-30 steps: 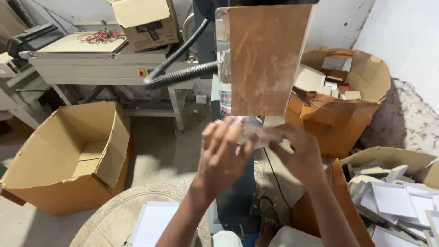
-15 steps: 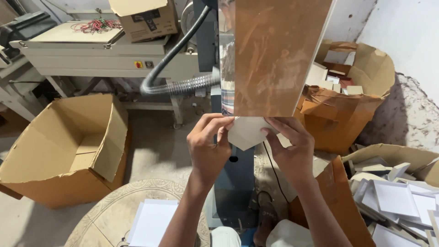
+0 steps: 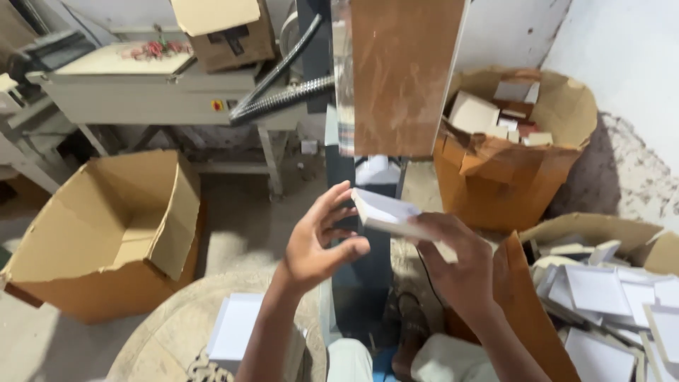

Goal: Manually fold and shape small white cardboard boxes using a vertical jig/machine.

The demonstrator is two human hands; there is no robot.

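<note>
At nine o'clock from my hands I see a large open cardboard box standing on the floor, its flaps up. Above it, at about eleven o'clock, a grey machine table carries a smaller carton, and a ribbed hose runs off toward the centre. Low at seven o'clock, a white sheet lies on a round woven mat.

My left hand is spread, fingers loosely curled, fingertips just beside the near end of a small white box; I cannot tell whether they touch it. The box sits tilted between both hands, below a brown upright panel at twelve o'clock. My right hand grips the box from underneath, fingers wrapped along its lower edge.

At two o'clock an orange-brown carton holds mixed small boxes. At four o'clock a pile of white boxes fills another open carton.
</note>
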